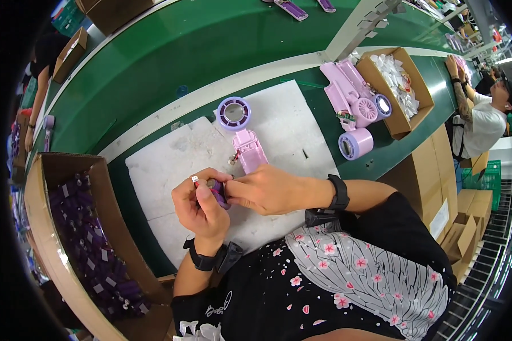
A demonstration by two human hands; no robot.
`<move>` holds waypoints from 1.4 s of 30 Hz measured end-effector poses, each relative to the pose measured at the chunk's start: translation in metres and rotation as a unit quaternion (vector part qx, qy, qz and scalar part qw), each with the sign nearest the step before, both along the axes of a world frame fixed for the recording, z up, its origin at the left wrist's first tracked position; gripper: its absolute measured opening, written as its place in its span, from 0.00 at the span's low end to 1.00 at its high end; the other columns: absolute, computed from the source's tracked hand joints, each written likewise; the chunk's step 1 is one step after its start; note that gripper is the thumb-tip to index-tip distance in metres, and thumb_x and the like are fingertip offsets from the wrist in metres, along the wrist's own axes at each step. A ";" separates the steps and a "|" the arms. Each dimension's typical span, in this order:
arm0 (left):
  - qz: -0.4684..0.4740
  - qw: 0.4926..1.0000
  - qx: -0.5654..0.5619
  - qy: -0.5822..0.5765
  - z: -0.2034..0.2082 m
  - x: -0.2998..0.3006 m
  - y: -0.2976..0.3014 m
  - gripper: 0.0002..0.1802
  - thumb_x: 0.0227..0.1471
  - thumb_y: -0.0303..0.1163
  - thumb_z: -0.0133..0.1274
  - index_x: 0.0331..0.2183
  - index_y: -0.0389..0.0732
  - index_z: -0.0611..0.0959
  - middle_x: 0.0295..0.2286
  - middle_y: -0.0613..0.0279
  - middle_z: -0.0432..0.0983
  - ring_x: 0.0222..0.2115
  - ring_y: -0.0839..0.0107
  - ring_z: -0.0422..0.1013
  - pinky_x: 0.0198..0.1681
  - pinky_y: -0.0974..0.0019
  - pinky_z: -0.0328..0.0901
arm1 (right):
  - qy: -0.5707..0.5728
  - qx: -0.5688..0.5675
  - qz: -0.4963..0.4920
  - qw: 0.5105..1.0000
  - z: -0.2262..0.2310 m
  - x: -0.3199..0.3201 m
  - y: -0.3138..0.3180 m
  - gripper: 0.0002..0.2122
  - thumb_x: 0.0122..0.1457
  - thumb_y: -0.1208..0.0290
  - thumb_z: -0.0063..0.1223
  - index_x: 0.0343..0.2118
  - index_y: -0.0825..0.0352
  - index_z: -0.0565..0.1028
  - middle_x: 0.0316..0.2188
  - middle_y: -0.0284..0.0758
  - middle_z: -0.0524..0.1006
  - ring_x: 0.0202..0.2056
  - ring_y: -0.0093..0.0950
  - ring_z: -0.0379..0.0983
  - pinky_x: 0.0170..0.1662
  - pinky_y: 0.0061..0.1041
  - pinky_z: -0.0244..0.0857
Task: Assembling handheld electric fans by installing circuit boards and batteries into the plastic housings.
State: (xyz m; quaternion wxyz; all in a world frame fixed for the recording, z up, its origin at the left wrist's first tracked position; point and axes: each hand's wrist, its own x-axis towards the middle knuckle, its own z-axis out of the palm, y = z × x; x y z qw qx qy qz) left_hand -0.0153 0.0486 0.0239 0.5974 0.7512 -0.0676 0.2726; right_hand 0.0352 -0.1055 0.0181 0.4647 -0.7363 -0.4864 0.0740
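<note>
Over the white foam pad (179, 149), my left hand (202, 207) is closed round a purple cylindrical battery (215, 186). A small white plug (195, 179) on a red lead sticks up by its fingers. My right hand (276, 190) meets it from the right, its fingertips pinched at the battery; they hide much of it. Just beyond both hands lies an opened pink handheld fan, with a purple ring-shaped head (234, 113) and a pink handle (249, 150). Wires and a small part show at the handle's left side.
At left stands a cardboard box (122, 227) of purple batteries. Several pink fan housings (347, 91) lie at right, beside a purple-rimmed fan head (355, 143) and a carton (425, 88) of white pieces. A white rail crosses behind the pad. Another person (483, 113) works far right.
</note>
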 end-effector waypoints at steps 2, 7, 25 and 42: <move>-0.001 0.999 -0.039 -0.028 0.000 0.000 0.001 0.07 0.63 0.28 0.41 0.39 0.33 0.67 0.28 0.44 0.78 0.24 0.69 0.73 0.30 0.71 0.68 | -0.008 0.004 0.007 1.000 -0.001 -0.001 0.001 0.08 0.58 0.68 0.54 0.33 0.66 0.69 0.23 0.37 0.74 0.21 0.41 0.72 0.24 0.36 0.65; 0.012 0.999 -0.036 -0.034 -0.006 -0.004 0.002 0.07 0.62 0.27 0.41 0.39 0.33 0.66 0.28 0.44 0.78 0.24 0.70 0.73 0.28 0.72 0.68 | -0.033 0.006 0.002 0.999 -0.005 -0.004 0.000 0.07 0.55 0.72 0.55 0.32 0.66 0.70 0.23 0.38 0.75 0.21 0.39 0.73 0.24 0.35 0.66; -0.014 0.995 -0.101 -0.022 -0.001 0.002 0.007 0.11 0.66 0.33 0.37 0.43 0.36 0.60 0.34 0.37 0.76 0.29 0.58 0.77 0.34 0.64 0.73 | -0.090 -0.006 -0.276 0.957 0.033 0.030 -0.077 0.03 0.46 0.76 0.55 0.24 0.65 0.73 0.15 0.34 0.71 0.16 0.28 0.70 0.21 0.26 0.62; -0.177 0.972 0.090 -0.128 0.006 0.014 -0.004 0.11 0.49 0.24 0.57 0.38 0.36 0.79 0.44 0.43 0.75 0.44 0.50 0.72 0.44 0.57 0.69 | 0.000 0.018 -0.055 0.998 0.035 0.005 -0.025 0.19 0.47 0.72 0.66 0.42 0.70 0.73 0.39 0.39 0.77 0.39 0.35 0.75 0.42 0.27 0.68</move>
